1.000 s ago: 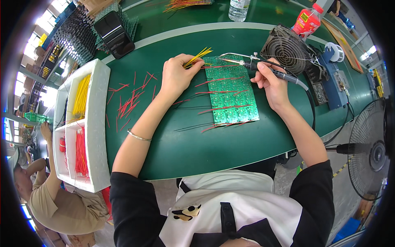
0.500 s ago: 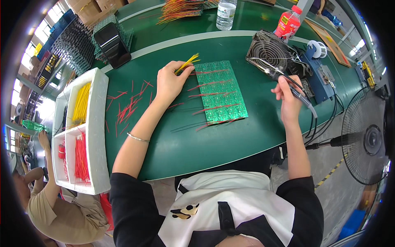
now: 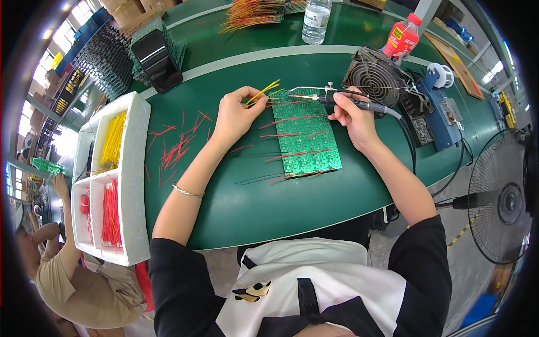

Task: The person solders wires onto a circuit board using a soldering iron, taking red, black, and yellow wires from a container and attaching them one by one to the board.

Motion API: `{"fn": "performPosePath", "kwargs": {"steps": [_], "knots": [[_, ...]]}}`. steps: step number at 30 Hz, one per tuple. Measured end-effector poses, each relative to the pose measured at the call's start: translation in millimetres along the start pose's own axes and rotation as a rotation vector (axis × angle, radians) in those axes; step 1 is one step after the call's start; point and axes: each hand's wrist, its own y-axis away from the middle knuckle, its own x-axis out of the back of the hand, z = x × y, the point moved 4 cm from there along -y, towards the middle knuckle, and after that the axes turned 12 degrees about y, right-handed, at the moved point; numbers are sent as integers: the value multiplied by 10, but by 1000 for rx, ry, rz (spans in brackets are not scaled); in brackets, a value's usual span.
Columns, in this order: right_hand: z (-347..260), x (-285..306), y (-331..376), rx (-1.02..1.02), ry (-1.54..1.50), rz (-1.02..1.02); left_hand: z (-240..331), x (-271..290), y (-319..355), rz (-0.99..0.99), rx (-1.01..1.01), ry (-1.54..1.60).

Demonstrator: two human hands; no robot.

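Note:
A green circuit board panel (image 3: 310, 143) lies on the table in front of me, with red and black wires sticking out past its left side. At its far left corner my left hand (image 3: 238, 114) pinches a small bundle of yellow wires (image 3: 264, 92), their ends fanned beyond the fingers. My right hand (image 3: 355, 117) grips a soldering iron (image 3: 325, 98) with a thin metal guide tube along it. The iron's tip is over the board's far edge, close to the yellow wires; whether it touches the board I cannot tell.
Loose red wires (image 3: 175, 147) lie left of the board. Beyond them stands a white foam box (image 3: 135, 185) with yellow and red wires. A dusty fan (image 3: 371, 76), a blue solder feeder (image 3: 435, 106), bottles (image 3: 316, 25) and a phone (image 3: 157, 62) stand farther back. A co-worker (image 3: 84, 281) sits at left.
My right hand has swung left with the soldering iron, from beside the dusty fan to above the board's far edge. My left hand keeps the yellow wires, nearly in place.

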Motion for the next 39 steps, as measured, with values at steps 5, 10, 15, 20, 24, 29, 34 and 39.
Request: {"fn": "performPosePath", "kwargs": {"steps": [5,10,15,20,24,29,34,39], "knots": [[-17,-38,16,-4,14,-2,-17,9,-11,-1,31,0],[4,-20,5,-18,14,3,-25,-18,-36,-12,61,-16],[-11,-36,4,-11,34,-14,-22,-12,-40,10,46,-45],[1,-43,0,-25,57,-22,-48,-6,-45,12,53,-22],[10,-21,-1,-26,23,-14,-50,-11,-38,13,45,-42],[17,-29,3,-21,28,-20,-40,-4,-28,17,47,-36],[12,-25,11,-32,40,-17,-46,-11,-29,13,40,-18],[12,-37,12,-22,47,-31,-51,-1,-28,11,35,-42]]}}
